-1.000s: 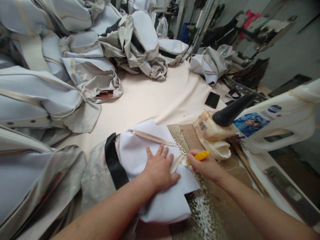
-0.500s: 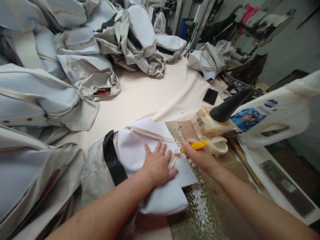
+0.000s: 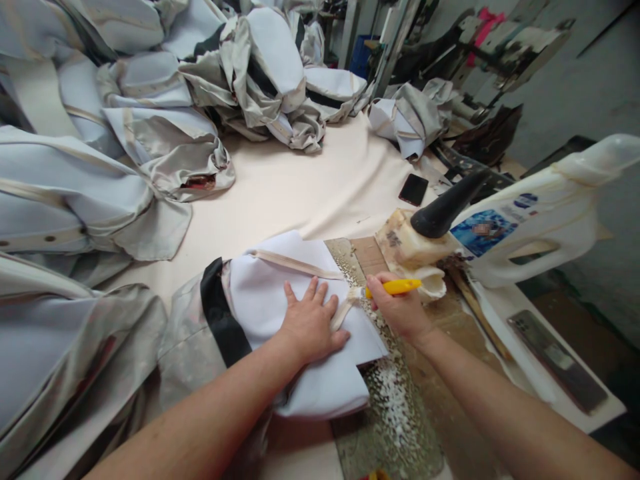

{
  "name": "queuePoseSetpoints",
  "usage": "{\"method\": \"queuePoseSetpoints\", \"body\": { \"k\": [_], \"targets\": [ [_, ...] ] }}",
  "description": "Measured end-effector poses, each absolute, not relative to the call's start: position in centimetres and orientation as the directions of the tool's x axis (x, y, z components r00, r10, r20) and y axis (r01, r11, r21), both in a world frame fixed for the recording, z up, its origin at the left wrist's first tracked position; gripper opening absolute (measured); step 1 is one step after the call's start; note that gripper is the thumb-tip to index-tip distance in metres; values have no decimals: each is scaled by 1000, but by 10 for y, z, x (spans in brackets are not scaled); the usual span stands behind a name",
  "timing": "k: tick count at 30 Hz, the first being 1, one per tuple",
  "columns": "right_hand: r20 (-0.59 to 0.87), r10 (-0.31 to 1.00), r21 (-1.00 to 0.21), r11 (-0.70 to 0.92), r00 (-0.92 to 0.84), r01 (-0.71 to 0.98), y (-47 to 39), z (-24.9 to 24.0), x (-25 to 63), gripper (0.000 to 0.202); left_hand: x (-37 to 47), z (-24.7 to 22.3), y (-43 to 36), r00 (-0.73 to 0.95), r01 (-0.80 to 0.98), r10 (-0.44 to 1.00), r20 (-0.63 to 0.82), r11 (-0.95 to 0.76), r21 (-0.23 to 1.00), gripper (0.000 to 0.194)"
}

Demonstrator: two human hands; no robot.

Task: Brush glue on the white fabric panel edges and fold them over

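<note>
My left hand (image 3: 311,325) lies flat with spread fingers on a white fabric piece (image 3: 265,293), which has beige strips and a black band (image 3: 223,313) on its left side. In my right hand (image 3: 400,310) is a yellow-handled brush (image 3: 395,288). The brush's pale bristles touch the fabric's right edge, close to the end of a beige strip (image 3: 343,310). Under that edge lies a board (image 3: 395,413) crusted with whitish residue.
Piled grey and white sewn pieces (image 3: 165,140) fill the left and back. A black phone (image 3: 413,190), a glue-stained container (image 3: 417,233) with a black cone (image 3: 447,207), a white jug (image 3: 545,213) and a grey phone-like object (image 3: 557,360) are on the right.
The brush has shifted slightly, its handle now more level and its bristles against the strip's end. My left hand stays flat on the fabric. The whole view has moved a little.
</note>
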State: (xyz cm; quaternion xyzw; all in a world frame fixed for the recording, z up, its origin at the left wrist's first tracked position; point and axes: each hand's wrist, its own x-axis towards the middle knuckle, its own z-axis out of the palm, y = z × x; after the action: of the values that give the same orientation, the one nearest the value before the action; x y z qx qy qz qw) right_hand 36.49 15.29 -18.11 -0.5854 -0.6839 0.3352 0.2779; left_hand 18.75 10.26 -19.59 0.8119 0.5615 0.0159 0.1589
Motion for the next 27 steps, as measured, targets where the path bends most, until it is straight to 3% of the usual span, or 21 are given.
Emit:
{"method": "queuePoseSetpoints", "body": {
  "k": [8,12,14,17,21,23,27],
  "targets": [
    [-269,936,-738,-50,-226,673,100,-175,387,34,188,-195,104,369,910,914,-172,-317,268,66],
    [-238,951,-718,-35,-197,695,96,-160,398,36,193,-181,101,381,907,912,-155,-336,252,63],
    [-174,968,-723,0,-181,690,103,-152,402,35,196,-172,98,437,882,888,-141,-393,259,46],
    [6,967,-734,176,-253,656,113,-150,404,22,200,-164,95,506,847,843,-181,-446,290,24],
    [171,847,-746,446,-504,495,110,-171,404,16,201,-168,93,495,850,851,-176,-432,300,24],
    [129,802,-767,454,-583,454,99,-181,407,14,200,-171,92,492,850,854,-167,-431,301,24],
    [-42,829,-792,313,-558,524,66,-185,423,11,200,-172,92,490,851,854,-175,-425,308,24]
  ]
}}
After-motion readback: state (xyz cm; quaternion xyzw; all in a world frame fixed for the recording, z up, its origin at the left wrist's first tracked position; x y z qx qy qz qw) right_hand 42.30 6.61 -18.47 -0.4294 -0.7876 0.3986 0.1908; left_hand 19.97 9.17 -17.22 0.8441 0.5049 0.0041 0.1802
